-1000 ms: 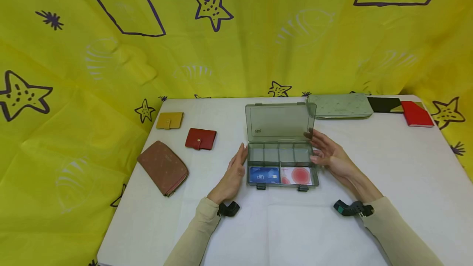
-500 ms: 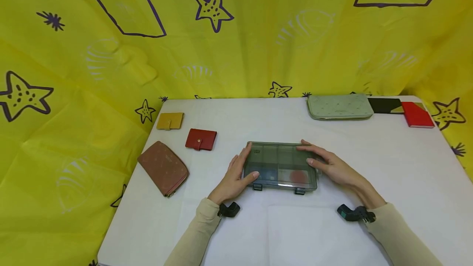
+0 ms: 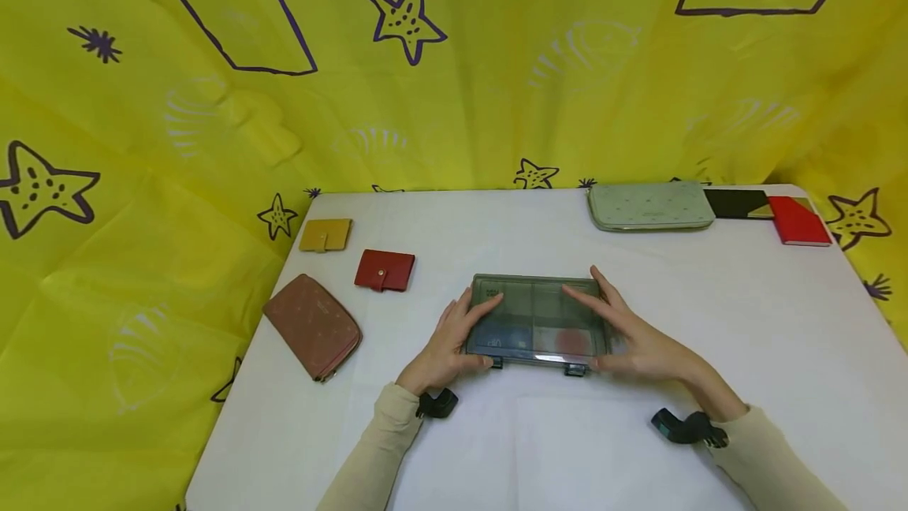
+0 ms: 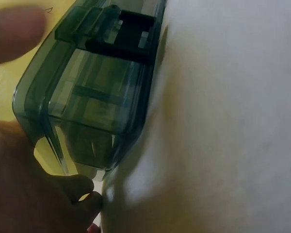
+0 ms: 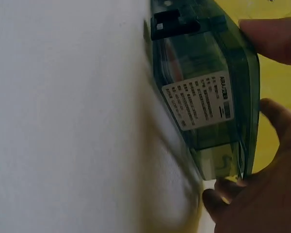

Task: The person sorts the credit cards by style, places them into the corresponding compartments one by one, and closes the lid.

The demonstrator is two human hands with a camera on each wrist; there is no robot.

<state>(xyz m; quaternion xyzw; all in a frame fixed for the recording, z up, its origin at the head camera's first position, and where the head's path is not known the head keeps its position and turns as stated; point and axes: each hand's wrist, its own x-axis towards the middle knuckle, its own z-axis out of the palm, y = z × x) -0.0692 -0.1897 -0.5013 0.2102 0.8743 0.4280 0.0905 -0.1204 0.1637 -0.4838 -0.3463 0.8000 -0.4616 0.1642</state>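
Observation:
A translucent grey-green plastic organizer box (image 3: 528,302) lies on the white table with its lid down. Through the lid, a blue card (image 3: 507,339) and a card with a red circle (image 3: 573,342) show dimly in the front compartments. At the box's left end, my left hand (image 3: 440,349) reaches its index finger over the lid, thumb near the left latch (image 3: 497,363). My right hand (image 3: 641,344) spans the other end, index finger over the lid and thumb at the front corner, beside the right latch (image 3: 575,370). A printed label (image 5: 199,102) covers part of that end.
Left of the box lie a brown zip wallet (image 3: 312,327), a red snap card holder (image 3: 385,270) and a yellow one (image 3: 325,235). Along the back right are a green zip wallet (image 3: 650,207), a black flat item (image 3: 738,203) and a red booklet-like item (image 3: 798,221). Yellow cloth (image 3: 454,101) hangs behind.
The box lid, upright a second ago, has swung down over the compartments. Both hands have shifted onto the box ends, and the right thumb has moved down to the front corner.

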